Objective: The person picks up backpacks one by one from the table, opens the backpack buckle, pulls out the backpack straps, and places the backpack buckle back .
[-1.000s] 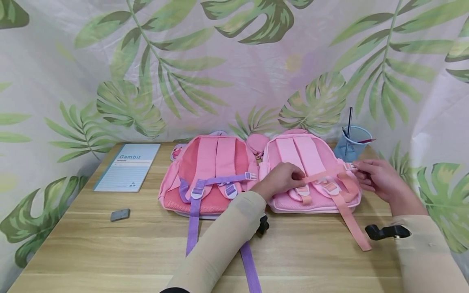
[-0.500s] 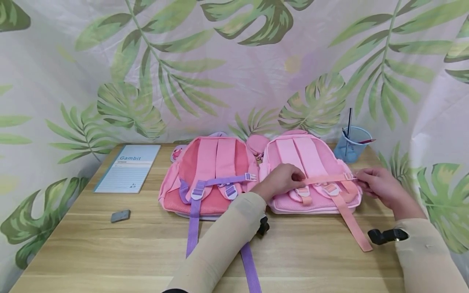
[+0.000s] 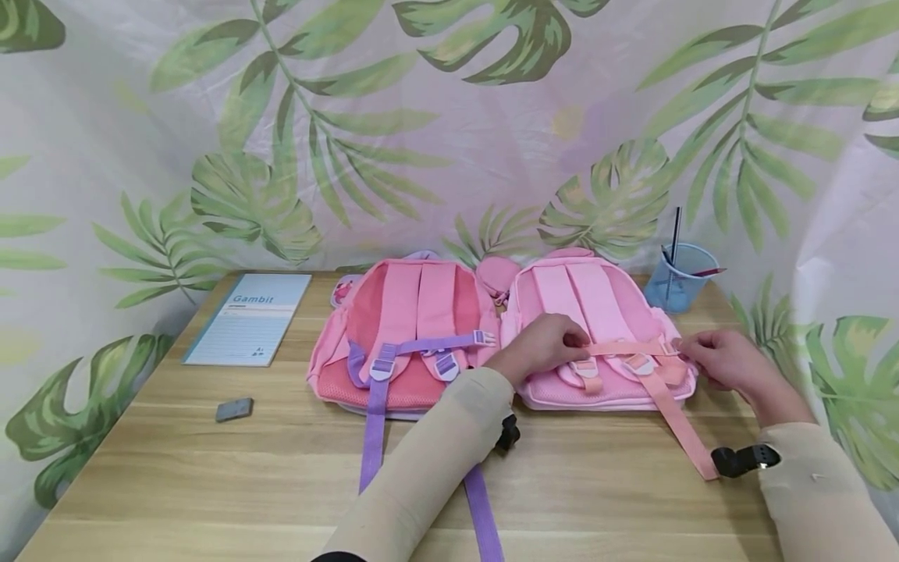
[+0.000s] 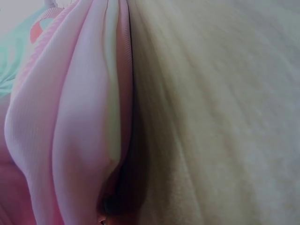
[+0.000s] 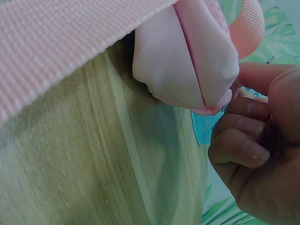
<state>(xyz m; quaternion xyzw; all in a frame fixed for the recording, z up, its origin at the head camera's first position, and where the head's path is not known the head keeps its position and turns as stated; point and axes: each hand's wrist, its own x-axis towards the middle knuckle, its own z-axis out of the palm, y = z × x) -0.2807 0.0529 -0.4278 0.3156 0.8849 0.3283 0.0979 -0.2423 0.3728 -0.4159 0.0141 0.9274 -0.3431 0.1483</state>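
A light pink backpack (image 3: 604,399) lies on the right, back panel and shoulder straps upward. Across its lower part runs an orange webbing strap (image 3: 621,348). My left hand (image 3: 539,349) pinches the strap's left part between thumb and fingers. At the other end, my right hand (image 3: 726,365) pinches the pale buckle (image 3: 670,348); the fingertips partly cover it. In the right wrist view, the other fingers of my right hand (image 5: 253,140) are curled beside the bag's corner (image 5: 187,61). The left wrist view has the bag's side (image 4: 79,126) but no clear fingers.
Left of it lies a second pink backpack (image 3: 410,396) with purple straps (image 3: 375,421), partly behind my left forearm. A notebook (image 3: 246,320) and grey eraser (image 3: 234,410) lie on the table's left. A blue mesh cup (image 3: 674,289) with pencils stands behind my right hand.
My right hand has lowered a little, bringing the strap's buckle end down close to the backpack. My left hand keeps its grip in nearly the same place.
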